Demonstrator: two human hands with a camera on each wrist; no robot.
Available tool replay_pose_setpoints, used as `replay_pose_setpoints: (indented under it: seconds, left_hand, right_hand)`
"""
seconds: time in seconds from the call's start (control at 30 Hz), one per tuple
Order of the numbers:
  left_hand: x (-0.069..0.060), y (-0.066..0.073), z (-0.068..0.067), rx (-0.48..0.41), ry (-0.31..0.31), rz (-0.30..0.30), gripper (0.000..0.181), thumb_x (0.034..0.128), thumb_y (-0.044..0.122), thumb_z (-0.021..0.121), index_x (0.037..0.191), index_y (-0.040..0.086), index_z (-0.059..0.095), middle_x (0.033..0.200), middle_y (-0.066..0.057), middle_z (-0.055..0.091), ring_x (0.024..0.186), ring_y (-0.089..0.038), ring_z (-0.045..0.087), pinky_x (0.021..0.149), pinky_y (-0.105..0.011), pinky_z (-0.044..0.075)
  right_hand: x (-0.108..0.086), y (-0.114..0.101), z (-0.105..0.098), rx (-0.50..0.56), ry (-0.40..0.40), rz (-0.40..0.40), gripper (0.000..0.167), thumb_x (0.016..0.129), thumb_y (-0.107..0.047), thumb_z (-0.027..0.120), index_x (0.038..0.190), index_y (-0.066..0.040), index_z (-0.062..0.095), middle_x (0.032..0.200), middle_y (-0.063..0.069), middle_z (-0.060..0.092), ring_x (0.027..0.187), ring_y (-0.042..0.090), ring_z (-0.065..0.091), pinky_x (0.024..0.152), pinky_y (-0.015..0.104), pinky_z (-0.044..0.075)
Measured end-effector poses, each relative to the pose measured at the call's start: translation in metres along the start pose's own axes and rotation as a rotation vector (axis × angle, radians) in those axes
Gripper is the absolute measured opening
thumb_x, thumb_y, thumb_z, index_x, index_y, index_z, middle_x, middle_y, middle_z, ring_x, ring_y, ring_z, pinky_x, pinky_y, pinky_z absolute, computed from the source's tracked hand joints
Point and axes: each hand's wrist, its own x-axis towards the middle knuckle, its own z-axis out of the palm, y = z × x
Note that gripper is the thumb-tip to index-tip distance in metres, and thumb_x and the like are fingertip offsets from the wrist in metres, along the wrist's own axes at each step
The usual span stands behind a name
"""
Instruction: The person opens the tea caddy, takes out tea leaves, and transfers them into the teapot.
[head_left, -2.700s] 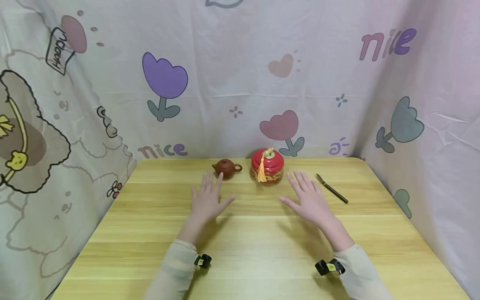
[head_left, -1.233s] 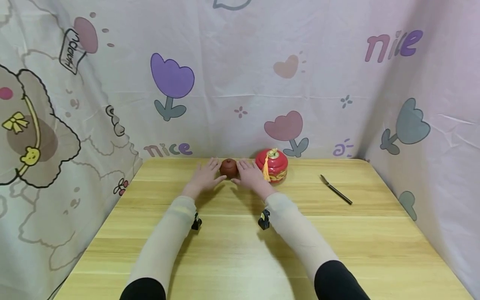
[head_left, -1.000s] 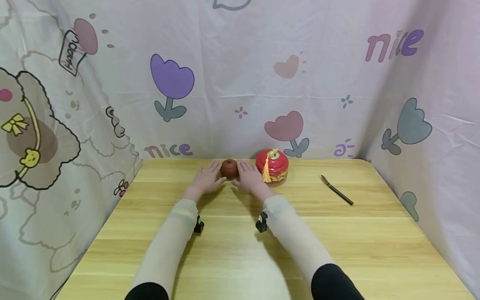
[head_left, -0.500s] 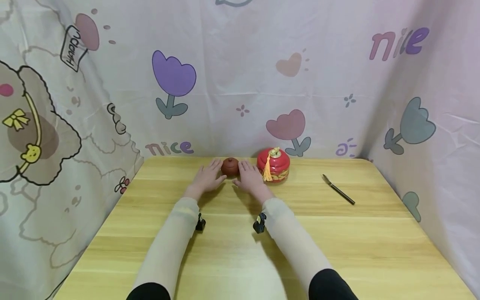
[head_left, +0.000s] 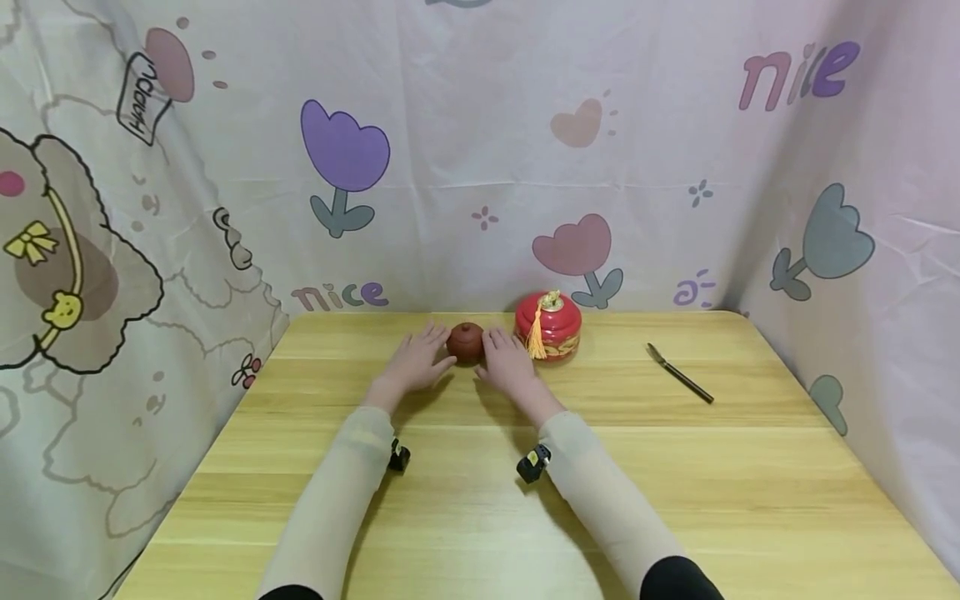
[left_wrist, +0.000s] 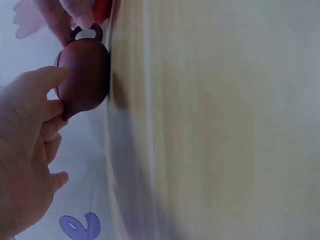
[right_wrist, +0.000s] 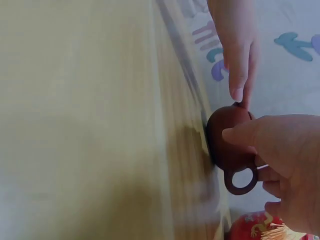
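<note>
Jointly, clay teapot [head_left: 466,344] is gripped by left hand [head_left: 413,360] near spout [left_wrist: 73,111] and right hand [head_left: 508,361] near handle [right_wrist: 230,184]; tasselled red jar [head_left: 557,328] could be knocked by careless rightward swing.

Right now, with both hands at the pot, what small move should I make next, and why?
I'd probably slide the pot gently toward you: your left hand is at its spout, your right hand is at its handle, and the jar sits close beside that hand, leaving little room there.
</note>
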Motion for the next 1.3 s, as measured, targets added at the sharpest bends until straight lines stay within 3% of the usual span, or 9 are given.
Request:
replay_pose_setpoints:
  seconds: [0.27, 0.6, 0.83, 1.03, 1.3]
  left_hand:
    - [-0.012, 0.011, -0.001, 0.026, -0.02, 0.019, 0.068, 0.1003, 0.046, 0.046, 0.153, 0.007, 0.029, 0.16, -0.015, 0.027, 0.151, -0.034, 0.018, 0.119, -0.06, 0.016]
    - [-0.031, 0.042, -0.01, 0.102, -0.085, 0.014, 0.076, 0.0964, 0.051, 0.052, 0.153, 0.005, 0.029, 0.159, -0.016, 0.029, 0.149, -0.035, 0.023, 0.119, -0.059, 0.019]
    - [-0.042, 0.053, -0.008, 0.131, -0.108, 0.021, 0.08, 0.0942, 0.053, 0.054, 0.153, 0.005, 0.029, 0.159, -0.016, 0.029, 0.149, -0.034, 0.024, 0.119, -0.059, 0.02]
    - [-0.049, 0.065, -0.007, 0.165, -0.13, 0.031, 0.083, 0.0926, 0.059, 0.053, 0.154, 0.008, 0.028, 0.16, -0.012, 0.029, 0.149, -0.032, 0.025, 0.119, -0.058, 0.021]
    - [-0.057, 0.079, -0.004, 0.148, -0.12, 0.059, 0.084, 0.0913, 0.059, 0.055, 0.154, 0.01, 0.028, 0.159, -0.01, 0.031, 0.149, -0.032, 0.026, 0.119, -0.058, 0.02]
  right_hand:
    - [-0.019, 0.002, -0.002, 0.0, -0.021, -0.005, 0.074, 0.093, -0.041, 0.063, 0.149, -0.002, 0.036, 0.155, 0.017, 0.037, 0.146, 0.032, 0.032, 0.119, 0.047, 0.028]
    - [-0.046, 0.007, -0.008, 0.066, -0.027, -0.032, 0.074, 0.091, -0.036, 0.067, 0.148, 0.0, 0.038, 0.154, 0.019, 0.038, 0.146, 0.034, 0.031, 0.119, 0.048, 0.027]
    - [-0.066, 0.01, -0.011, 0.019, -0.009, -0.086, 0.076, 0.09, -0.038, 0.068, 0.147, 0.002, 0.038, 0.153, 0.021, 0.038, 0.145, 0.035, 0.033, 0.12, 0.046, 0.027]
    - [-0.082, 0.015, -0.017, 0.036, -0.036, -0.088, 0.075, 0.091, -0.038, 0.066, 0.148, 0.001, 0.037, 0.155, 0.02, 0.035, 0.146, 0.035, 0.031, 0.119, 0.048, 0.029]
    - [-0.1, 0.025, -0.019, 0.061, -0.02, -0.109, 0.072, 0.091, -0.036, 0.066, 0.146, 0.002, 0.04, 0.153, 0.021, 0.038, 0.145, 0.036, 0.033, 0.118, 0.049, 0.029]
